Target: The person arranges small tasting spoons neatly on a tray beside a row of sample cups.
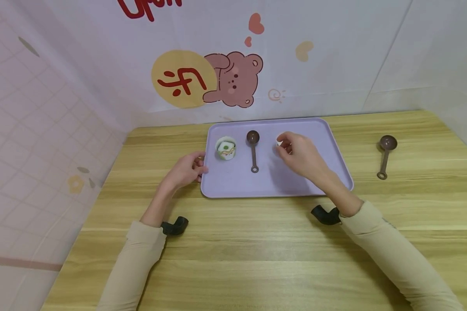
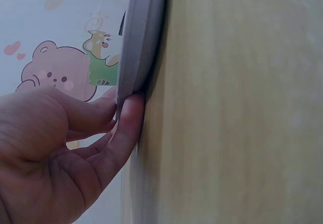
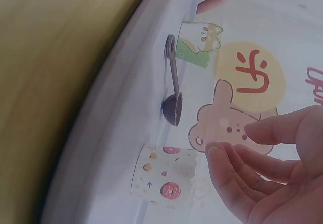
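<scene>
In the head view my left hand point(image 1: 185, 170) holds the left edge of a lavender tray point(image 1: 233, 183). The left wrist view has its thumb above the rim point(image 2: 136, 42) and a finger underneath. Over the tray's right half is my right hand point(image 1: 301, 155), thumb and fingers apart. A small white paper cup point(image 3: 164, 177) with a doughnut print stands just below those fingertips, mostly hidden in the head view. A brown measuring spoon point(image 1: 254, 151) lies mid-tray. At the tray's left stands a green-and-white animal-print paper cup point(image 1: 226, 152); what is inside it I cannot tell.
Right of the tray, a second brown measuring spoon point(image 1: 386, 156) lies on the wooden table point(image 1: 241, 259). Black curved pieces point(image 1: 175, 226) sit at both wrists. Behind the table rises a white sheet point(image 1: 334, 77) with a printed bear.
</scene>
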`<move>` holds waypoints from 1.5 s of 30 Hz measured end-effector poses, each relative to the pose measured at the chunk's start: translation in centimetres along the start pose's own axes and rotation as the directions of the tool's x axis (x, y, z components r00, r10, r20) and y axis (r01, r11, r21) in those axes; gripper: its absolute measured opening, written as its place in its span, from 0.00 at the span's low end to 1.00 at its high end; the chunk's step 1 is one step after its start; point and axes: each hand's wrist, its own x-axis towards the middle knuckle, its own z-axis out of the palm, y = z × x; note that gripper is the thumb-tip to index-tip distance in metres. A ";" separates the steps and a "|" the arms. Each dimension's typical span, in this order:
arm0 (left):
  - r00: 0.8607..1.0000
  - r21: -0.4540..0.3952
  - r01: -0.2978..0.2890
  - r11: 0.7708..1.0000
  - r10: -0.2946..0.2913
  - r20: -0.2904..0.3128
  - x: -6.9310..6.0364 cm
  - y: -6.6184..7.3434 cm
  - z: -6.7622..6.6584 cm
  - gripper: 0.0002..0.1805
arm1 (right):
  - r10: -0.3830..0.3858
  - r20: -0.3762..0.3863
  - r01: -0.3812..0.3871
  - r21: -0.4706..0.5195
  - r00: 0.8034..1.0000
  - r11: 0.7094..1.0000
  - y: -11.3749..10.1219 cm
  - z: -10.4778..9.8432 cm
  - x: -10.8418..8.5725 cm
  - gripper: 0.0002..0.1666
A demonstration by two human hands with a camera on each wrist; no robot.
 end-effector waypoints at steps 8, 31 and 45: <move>1.000 0.032 0.013 0.999 -0.013 -0.017 -0.2 0.3 0.2 0.30 | -0.003 0.002 0.003 0.000 1.000 1.000 0.3 -0.5 -0.4 0.14; 0.999 0.016 0.031 0.999 -0.030 -0.023 -0.1 0.3 0.3 0.30 | -0.006 -0.013 0.007 0.040 1.000 0.999 1.6 -2.4 -2.1 0.14; 0.999 0.030 0.021 0.999 -0.020 -0.029 -0.1 0.2 0.4 0.30 | -0.017 -0.035 0.018 0.048 0.999 0.999 2.2 -3.3 -3.0 0.16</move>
